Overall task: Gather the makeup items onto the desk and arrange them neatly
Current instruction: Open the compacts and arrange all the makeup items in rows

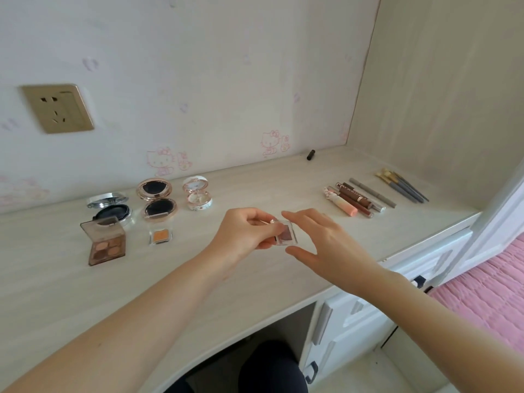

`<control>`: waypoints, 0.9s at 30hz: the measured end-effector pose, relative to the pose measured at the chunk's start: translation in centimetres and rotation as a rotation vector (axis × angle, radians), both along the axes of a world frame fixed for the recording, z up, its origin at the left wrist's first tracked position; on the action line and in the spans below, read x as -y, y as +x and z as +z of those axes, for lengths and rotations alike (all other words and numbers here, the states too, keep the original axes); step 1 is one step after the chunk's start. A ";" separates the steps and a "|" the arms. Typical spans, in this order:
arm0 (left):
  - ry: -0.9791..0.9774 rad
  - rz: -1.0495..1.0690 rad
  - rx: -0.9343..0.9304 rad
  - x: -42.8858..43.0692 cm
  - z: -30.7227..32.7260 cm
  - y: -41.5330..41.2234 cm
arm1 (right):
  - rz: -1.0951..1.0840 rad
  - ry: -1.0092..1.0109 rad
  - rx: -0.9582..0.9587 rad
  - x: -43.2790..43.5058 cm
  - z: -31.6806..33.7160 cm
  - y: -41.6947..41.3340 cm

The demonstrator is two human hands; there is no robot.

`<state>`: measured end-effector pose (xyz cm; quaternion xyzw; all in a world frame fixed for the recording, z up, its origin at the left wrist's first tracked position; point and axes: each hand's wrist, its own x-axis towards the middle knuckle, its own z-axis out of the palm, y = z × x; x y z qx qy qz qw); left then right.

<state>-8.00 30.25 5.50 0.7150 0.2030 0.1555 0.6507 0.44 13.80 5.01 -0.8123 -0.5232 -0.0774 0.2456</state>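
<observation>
My left hand (243,234) pinches a small clear eyeshadow case (287,236) with brown powder, held just above the pale wooden desk (56,293). My right hand (317,239) hovers at the case's right side, fingers spread and relaxed, index finger over its top edge. On the left of the desk lie an open four-pan brown palette (106,245), a small orange single shadow (161,236), a silver cushion compact (110,208), a rose-gold compact (157,201) and a white-and-pink compact (197,195). To the right lie lip and brow pencils (358,199) and makeup brushes (402,185).
A small dark tube (311,154) lies alone at the back by the wall. A gold wall socket (58,107) is at upper left. White drawers (368,307) sit under the desk's right end, a pink bedspread (487,293) beyond them.
</observation>
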 end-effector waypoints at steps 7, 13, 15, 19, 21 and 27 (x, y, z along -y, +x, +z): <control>-0.103 0.066 0.014 -1.4 -1.0 -3.2 | 0.050 -0.008 -0.002 -2.2 -0.2 -1.7; -0.313 0.045 0.047 -1.8 -2.0 -5.4 | 0.087 0.056 -0.104 -3.6 -0.6 -3.2; -0.494 0.007 0.052 -1.7 -2.0 -6.1 | 0.111 0.052 -0.088 -4.1 -0.8 -3.6; -0.647 -0.013 0.092 -2.1 -2.1 -7.4 | 0.143 0.033 -0.080 -4.9 -1.1 -4.4; -0.673 0.000 0.094 -2.3 -2.2 -7.7 | 0.171 0.032 -0.085 -5.3 -1.3 -4.6; -0.715 0.007 0.106 -3.1 -2.8 -8.5 | 0.221 -0.005 -0.089 -6.1 -1.5 -5.1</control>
